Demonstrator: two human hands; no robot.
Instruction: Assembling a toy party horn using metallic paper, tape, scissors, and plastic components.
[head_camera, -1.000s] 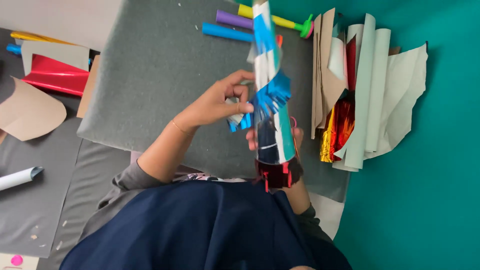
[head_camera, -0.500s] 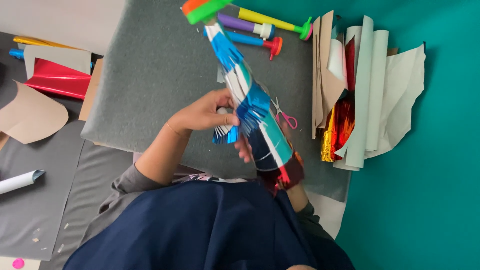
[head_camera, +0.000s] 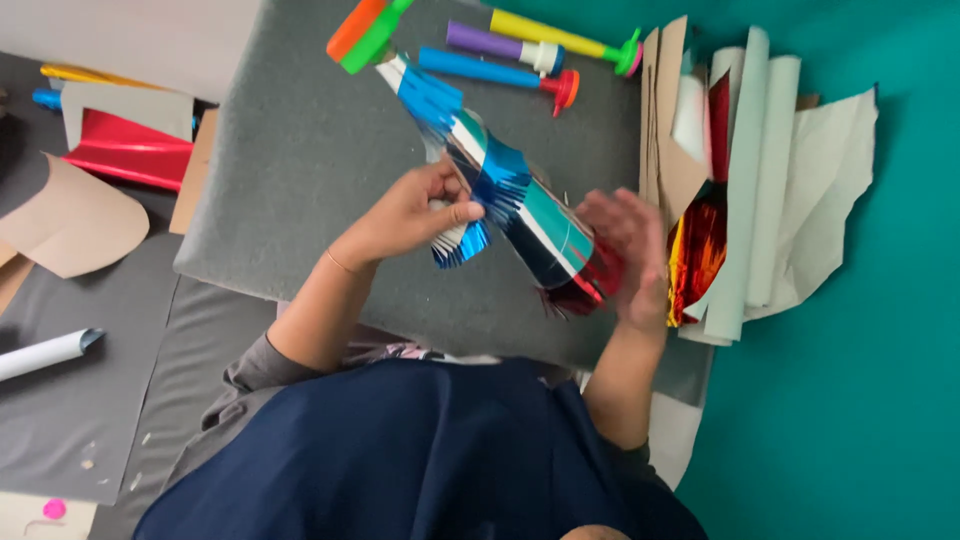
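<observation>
Both hands work a long foil-wrapped stick with blue, teal and silver fringed bands (head_camera: 505, 195), tilted above the grey felt mat (head_camera: 290, 170). Left hand (head_camera: 410, 212) pinches the blue fringe between thumb and fingers; right hand (head_camera: 630, 255), fingers spread open, touches the stick's red lower end. Coloured plastic horns (head_camera: 500, 70) lie just beyond, rolled paper sheets (head_camera: 760, 190) at right.
</observation>
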